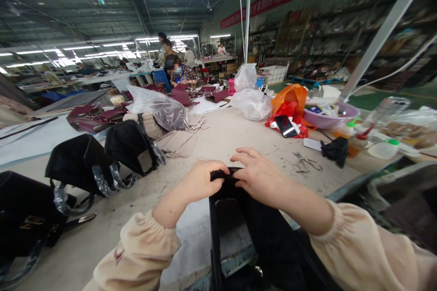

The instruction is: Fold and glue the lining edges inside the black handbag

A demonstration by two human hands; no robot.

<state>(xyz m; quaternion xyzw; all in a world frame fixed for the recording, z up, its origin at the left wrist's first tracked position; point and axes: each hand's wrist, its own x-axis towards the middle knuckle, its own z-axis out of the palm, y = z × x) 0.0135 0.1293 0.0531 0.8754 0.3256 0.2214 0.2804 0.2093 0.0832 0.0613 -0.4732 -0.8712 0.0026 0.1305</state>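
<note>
In front of me is an unfinished-looking black bag [273,241], its frame-like opening facing up and its near end running out of view at the bottom. My left hand [201,181] pinches the bag's far edge between thumb and fingers. Beside it, my right hand [259,178] grips the same edge, thumb side toward the left hand, with some fingers raised and bent above it. Part of the edge is hidden under the fingers. A pale sheet [191,241] lies beneath the left forearm.
Three black bags, one of them a bag with a metal clasp [32,223], stand at left with plastic-wrapped handles. Flat beige pieces [177,143] lie beyond. At right are scissors [307,163], a phone [286,126], a purple basin [332,120] and bottles. A co-worker [180,72] sits across the table.
</note>
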